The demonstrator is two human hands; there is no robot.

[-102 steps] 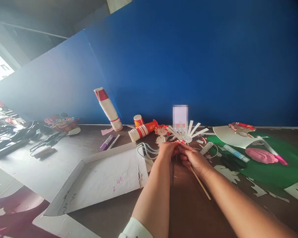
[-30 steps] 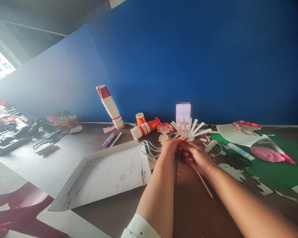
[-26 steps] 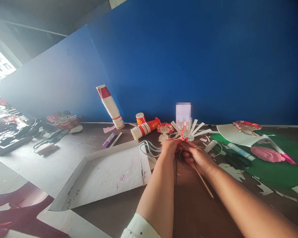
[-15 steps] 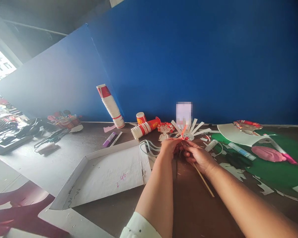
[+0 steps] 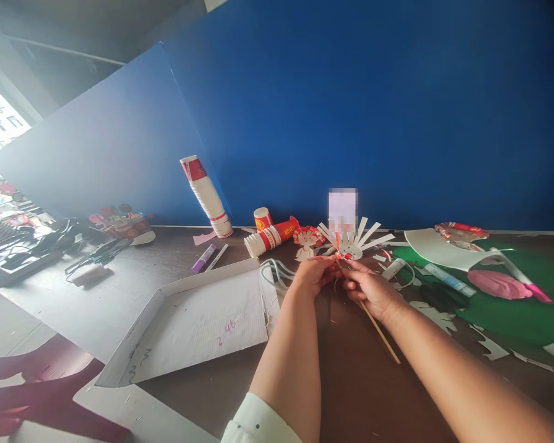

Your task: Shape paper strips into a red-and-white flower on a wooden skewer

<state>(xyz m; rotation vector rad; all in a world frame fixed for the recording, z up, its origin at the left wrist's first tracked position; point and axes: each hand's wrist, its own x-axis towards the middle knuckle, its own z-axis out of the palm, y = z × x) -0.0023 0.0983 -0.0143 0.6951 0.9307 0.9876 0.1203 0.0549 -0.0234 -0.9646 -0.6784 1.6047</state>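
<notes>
A cut paper cup point(image 5: 352, 248) with white strips fanned outward is held at the far ends of my arms, red print showing on one side. My left hand point(image 5: 314, 274) pinches its lower edge. Closed round a thin wooden stick point(image 5: 382, 334) is my right hand point(image 5: 372, 290), its fingers right beside the left ones. The stick slants down toward me, and its upper end meets the cup at my fingertips. How the two join is hidden by the fingers. Just left of the cup stands a paper cut-out figure point(image 5: 306, 243) with a fringed head.
A leaning stack of paper cups point(image 5: 207, 198) stands at the back, with more cups point(image 5: 272, 237) lying nearby. A shallow white box point(image 5: 198, 320) is at left, a purple glue stick point(image 5: 204, 258) behind it. Green paper point(image 5: 512, 323), pink paper point(image 5: 498, 285) and scraps cover the right.
The cut cup has turned slightly, so more of its pale face and less red shows. Both hands stay nearly in place, still gripping.
</notes>
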